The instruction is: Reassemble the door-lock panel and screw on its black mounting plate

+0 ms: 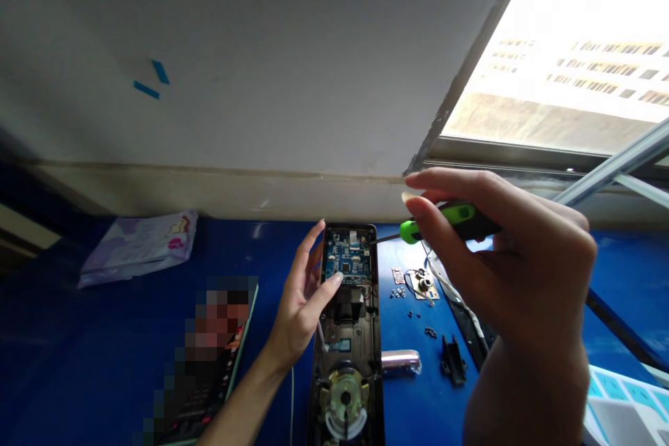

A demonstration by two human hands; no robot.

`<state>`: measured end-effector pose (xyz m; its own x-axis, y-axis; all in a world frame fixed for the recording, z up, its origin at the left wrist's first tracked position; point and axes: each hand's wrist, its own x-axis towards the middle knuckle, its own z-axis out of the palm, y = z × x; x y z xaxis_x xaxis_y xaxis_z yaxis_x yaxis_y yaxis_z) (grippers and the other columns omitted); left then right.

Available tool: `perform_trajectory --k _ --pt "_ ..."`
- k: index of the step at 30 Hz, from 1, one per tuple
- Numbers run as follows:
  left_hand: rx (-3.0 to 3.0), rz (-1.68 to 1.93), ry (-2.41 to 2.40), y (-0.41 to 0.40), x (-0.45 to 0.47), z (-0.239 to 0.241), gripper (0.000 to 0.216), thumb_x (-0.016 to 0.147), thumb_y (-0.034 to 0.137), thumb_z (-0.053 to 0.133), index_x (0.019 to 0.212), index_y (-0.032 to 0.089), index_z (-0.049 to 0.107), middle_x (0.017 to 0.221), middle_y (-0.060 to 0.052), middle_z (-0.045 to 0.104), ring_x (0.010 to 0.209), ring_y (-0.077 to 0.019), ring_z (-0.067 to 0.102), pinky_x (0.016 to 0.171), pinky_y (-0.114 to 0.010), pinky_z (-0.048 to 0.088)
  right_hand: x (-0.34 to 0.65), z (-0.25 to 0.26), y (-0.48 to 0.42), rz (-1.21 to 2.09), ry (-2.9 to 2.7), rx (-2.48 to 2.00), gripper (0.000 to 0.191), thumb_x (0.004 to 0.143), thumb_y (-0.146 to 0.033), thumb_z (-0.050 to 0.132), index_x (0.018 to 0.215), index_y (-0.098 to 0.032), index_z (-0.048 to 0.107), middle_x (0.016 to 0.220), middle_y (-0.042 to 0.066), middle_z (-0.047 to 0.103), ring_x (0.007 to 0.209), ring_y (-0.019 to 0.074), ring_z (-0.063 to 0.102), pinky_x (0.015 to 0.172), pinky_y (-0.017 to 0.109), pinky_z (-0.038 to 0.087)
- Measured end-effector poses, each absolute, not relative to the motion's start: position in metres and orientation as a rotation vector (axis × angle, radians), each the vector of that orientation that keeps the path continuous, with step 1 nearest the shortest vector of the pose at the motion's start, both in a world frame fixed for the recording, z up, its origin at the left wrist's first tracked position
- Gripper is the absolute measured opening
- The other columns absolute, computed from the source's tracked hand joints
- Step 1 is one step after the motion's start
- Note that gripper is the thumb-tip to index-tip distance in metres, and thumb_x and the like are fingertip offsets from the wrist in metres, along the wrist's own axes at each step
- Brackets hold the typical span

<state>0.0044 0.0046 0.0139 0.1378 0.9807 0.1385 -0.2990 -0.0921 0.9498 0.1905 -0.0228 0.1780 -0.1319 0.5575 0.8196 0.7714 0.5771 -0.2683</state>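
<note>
An opened black electronic lock body (348,334) lies on the blue table (130,334), with a blue circuit board (349,261) at its far end and a brass round part (345,397) near me. My left hand (303,300) rests against the lock's left side, fingers apart, thumb touching the board's edge. My right hand (517,272) is raised above the table and closed on a screwdriver with a green and black handle (449,219). Its thin shaft points left at the board's upper right corner.
Small screws (400,291) and a small plate with a round part (423,283) lie right of the lock. A pinkish cylinder (400,362) and a black clip (452,360) lie nearer me. A plastic bag (139,244) lies far left, a pixelated dark panel (209,362) left, and a window (564,70) upper right.
</note>
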Motion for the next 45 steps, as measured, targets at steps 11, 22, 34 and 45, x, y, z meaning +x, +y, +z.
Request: perform_trajectory --k 11,22,34,45 --pt "1.123 1.290 0.809 0.0051 0.0040 0.0136 0.077 0.097 0.039 0.074 0.165 0.037 0.039 0.163 -0.004 0.056 0.149 -0.0353 0.054 0.128 -0.056 0.040 0.1905 0.1784 -0.0200 -0.256 -1.773 -1.115 0.014 0.093 -0.023 0.078 0.105 -0.027 0.072 0.080 -0.001 0.077 0.056 0.0132 0.065 0.049 0.030 0.051" --pt "1.135 1.297 0.827 0.0047 0.0039 0.0152 0.077 0.096 0.039 0.074 0.165 0.037 0.040 0.165 -0.003 0.054 0.153 -0.0361 0.050 0.129 -0.055 0.040 0.1890 0.1792 -0.0218 -0.167 -1.800 -1.077 0.022 0.093 -0.015 0.067 0.113 -0.025 0.071 0.096 0.004 0.079 0.073 0.0186 0.074 0.060 0.035 0.060" --pt "1.156 1.311 0.827 0.0049 0.0037 0.0150 0.074 0.096 0.039 0.075 0.163 0.036 0.043 0.167 -0.002 0.051 0.157 -0.0352 0.044 0.129 -0.052 0.040 0.1890 0.1794 -0.0247 -0.086 -1.794 -1.046 0.036 0.087 -0.011 0.064 0.121 -0.023 0.069 0.104 0.005 0.078 0.079 0.0188 0.076 0.058 0.033 0.060" --pt "1.129 1.308 0.806 0.0060 0.0039 0.0118 0.076 0.095 0.038 0.076 0.164 0.037 0.042 0.163 -0.004 0.057 0.150 -0.0346 0.053 0.128 -0.054 0.042 0.1909 0.1796 -0.0249 -0.098 -1.798 -1.090 0.034 0.094 -0.011 0.059 0.125 -0.021 0.068 0.106 0.005 0.079 0.074 0.0147 0.074 0.062 0.031 0.060"
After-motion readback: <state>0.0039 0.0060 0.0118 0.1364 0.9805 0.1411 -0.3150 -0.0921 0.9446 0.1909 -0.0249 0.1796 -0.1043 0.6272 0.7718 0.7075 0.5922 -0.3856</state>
